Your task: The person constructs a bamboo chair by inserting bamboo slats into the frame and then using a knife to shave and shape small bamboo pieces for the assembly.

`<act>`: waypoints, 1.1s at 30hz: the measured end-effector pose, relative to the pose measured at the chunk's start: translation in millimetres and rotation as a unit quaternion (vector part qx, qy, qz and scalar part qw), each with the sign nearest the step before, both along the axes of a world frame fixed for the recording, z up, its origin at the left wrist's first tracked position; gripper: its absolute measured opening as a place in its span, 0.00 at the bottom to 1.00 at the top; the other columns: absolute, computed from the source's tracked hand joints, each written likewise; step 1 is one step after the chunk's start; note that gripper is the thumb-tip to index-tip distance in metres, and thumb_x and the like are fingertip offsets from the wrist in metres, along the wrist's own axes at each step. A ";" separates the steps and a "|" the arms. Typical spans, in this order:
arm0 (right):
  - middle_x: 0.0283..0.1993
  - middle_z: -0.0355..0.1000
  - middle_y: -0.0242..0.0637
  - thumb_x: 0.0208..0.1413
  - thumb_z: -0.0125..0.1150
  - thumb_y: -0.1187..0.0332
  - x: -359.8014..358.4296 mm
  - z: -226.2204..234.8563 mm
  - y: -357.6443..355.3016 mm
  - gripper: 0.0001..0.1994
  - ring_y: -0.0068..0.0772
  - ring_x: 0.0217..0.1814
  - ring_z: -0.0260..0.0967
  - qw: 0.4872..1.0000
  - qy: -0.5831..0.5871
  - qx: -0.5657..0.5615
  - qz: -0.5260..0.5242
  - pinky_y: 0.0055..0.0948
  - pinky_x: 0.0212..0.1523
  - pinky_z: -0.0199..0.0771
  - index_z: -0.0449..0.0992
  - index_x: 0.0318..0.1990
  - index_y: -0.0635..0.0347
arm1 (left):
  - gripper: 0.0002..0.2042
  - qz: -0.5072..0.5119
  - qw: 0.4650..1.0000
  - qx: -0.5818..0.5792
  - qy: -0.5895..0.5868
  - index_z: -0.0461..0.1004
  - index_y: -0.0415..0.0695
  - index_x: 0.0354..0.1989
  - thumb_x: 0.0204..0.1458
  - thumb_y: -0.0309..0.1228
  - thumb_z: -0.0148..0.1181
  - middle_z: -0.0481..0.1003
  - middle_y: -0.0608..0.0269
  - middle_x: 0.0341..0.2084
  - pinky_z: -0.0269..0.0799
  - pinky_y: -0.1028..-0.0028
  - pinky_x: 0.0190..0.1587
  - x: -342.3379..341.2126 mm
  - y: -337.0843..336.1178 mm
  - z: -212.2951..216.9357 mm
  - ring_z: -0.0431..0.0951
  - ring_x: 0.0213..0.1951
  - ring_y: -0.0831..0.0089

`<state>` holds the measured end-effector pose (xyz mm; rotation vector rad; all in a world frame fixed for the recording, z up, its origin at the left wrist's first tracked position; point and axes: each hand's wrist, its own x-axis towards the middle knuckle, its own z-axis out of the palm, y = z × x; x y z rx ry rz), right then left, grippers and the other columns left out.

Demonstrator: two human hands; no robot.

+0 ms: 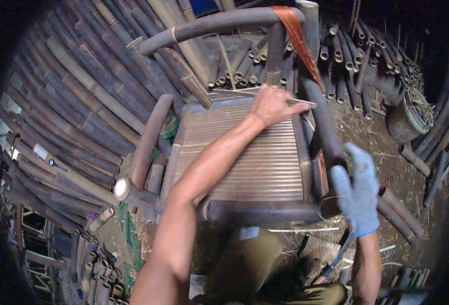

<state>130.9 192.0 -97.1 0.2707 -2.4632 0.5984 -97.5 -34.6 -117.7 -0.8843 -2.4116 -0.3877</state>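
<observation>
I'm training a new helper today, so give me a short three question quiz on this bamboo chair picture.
1. True or false: the right hand wears a blue glove.
2. Which hand rests at the far edge of the slatted seat? A) left hand B) right hand
3. Fill in: the strip tied at the chair's top bar is coloured ____.

Key: 1 true. 2 A, the bare left hand lies there on a thin slat. 3 orange; the strip hangs down from the bar.
</observation>
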 end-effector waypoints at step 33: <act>0.48 0.73 0.48 0.54 0.65 0.62 -12.8 4.6 -14.7 0.18 0.52 0.50 0.71 0.991 -0.108 0.017 -0.075 0.42 0.54 0.72 0.74 0.50 0.58 | 0.19 0.109 0.991 0.049 -0.054 0.76 0.43 0.38 0.62 0.47 0.49 0.79 0.50 0.35 0.74 0.50 0.41 -145.4 -90.4 -39.6 0.80 0.38 0.48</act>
